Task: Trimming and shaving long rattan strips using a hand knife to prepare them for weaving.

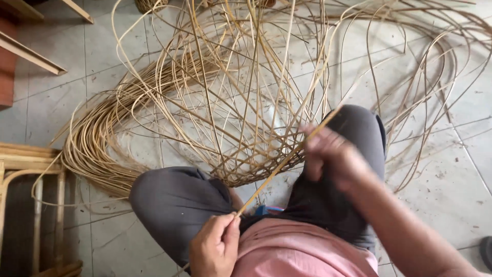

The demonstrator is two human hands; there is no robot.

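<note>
I sit with grey-trousered knees apart, and a half-woven rattan basket frame [246, 154] rests between them on the tiled floor. My left hand [214, 245] pinches the near end of a thin rattan strip [279, 166] close to my waist. That strip slants up and right across the frame to my right hand [330, 156], which is blurred and closed around it above my right knee. Long loose stakes rise from the woven base and fan outward.
A thick bundle of curved rattan canes [97, 138] lies on the floor at the left, and more loose canes [435, 56] arch at the upper right. A wooden frame piece [31, 169] stands at the left edge, and wooden slats [31, 54] at the top left.
</note>
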